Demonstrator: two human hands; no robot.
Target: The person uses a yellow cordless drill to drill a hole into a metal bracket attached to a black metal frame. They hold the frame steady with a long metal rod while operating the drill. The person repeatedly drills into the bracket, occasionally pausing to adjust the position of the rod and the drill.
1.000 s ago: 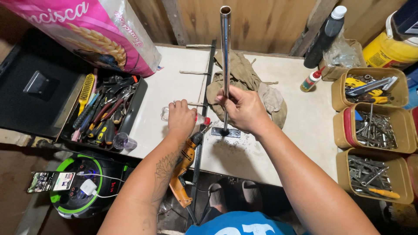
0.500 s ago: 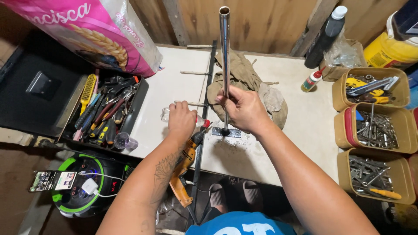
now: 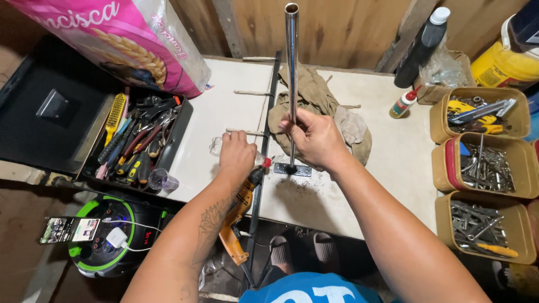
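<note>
R hand [image 3: 317,137] clamped on upright chrome tube [image 3: 291,67], base plate [image 3: 292,169] on desk [image 3: 393,163]. L hand [image 3: 237,154] closed round drill [image 3: 240,210] — plate looks unfixed yet.

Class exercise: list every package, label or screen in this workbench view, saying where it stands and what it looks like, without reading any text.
Pink sack: top left, glossy, grain picture.
Black bottle: top right, tall, white cap.
Glue bottle: right of the cloth, small, white, red tip.
Yellow container: far right corner.
Phone screen: lower left, lit, on green-black device.

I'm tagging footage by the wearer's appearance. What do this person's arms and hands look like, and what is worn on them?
Both arms are bare to the elbow or above, no sleeves, gloves, watch or rings visible. The left forearm carries a dark tattoo. The left hand and right hand are bare. A blue shirt shows below.
</note>
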